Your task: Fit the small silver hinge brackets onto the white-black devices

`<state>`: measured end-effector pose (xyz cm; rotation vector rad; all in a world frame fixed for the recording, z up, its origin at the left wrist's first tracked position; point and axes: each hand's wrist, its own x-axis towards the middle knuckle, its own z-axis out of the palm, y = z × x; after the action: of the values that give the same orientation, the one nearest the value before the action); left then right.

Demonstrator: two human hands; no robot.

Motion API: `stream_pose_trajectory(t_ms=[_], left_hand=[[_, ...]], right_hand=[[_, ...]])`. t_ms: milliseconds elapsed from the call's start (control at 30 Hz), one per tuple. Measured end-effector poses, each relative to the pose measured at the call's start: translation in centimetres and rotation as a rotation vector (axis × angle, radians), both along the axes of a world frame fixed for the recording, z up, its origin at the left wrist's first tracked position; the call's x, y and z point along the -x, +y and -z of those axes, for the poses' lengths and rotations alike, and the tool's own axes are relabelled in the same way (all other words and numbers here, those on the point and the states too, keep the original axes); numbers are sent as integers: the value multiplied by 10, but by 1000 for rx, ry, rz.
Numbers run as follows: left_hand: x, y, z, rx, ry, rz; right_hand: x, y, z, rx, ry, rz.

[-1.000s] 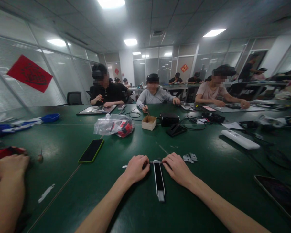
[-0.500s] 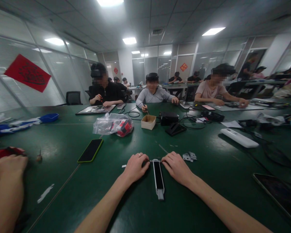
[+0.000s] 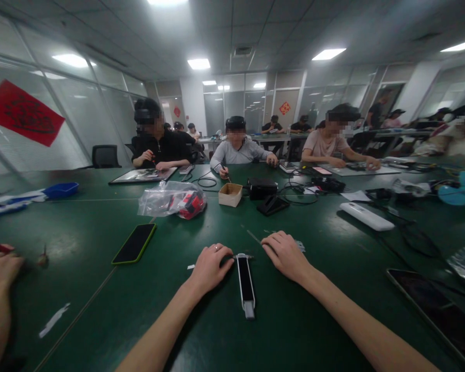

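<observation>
A long, narrow device (image 3: 245,281) with a black face, white edges and a silver end piece lies on the green table in front of me. Across its far end is a small thin metal rod (image 3: 249,257). Beside it on the left, my left hand (image 3: 210,266) has its thumb and forefinger closed at the rod's left end; the fingertips partly hide the contact. My right hand (image 3: 287,257) is apart from the device, over the table, its fingers loosely bent and nothing visible in them. It partly covers small grey pieces (image 3: 301,246).
A green-cased phone (image 3: 135,244), a plastic bag of red parts (image 3: 178,200), an open box (image 3: 230,196) and a white oblong case (image 3: 366,216) lie around. Another phone (image 3: 430,305) is at right. A neighbour's hand (image 3: 2,266) is at left; co-workers sit opposite.
My right hand has let go of the rod's right end and moved right, towards the grey pieces. My left hand stays by the device. The view has turned slightly right.
</observation>
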<state>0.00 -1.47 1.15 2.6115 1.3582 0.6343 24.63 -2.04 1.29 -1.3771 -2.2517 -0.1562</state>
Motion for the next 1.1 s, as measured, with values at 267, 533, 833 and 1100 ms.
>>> stream_pose_trajectory(t_ms=[267, 533, 833, 1100], left_hand=[[0, 0, 1, -14, -52, 4], [1, 0, 2, 16, -45, -1], [1, 1, 5, 4, -36, 27], [-2, -1, 5, -19, -12, 2]], right_hand=[[-45, 18, 6, 80, -63, 165], [-32, 15, 7, 228, -129, 123], [-29, 11, 0, 253, -195, 123], [-27, 7, -2, 262, -184, 110]])
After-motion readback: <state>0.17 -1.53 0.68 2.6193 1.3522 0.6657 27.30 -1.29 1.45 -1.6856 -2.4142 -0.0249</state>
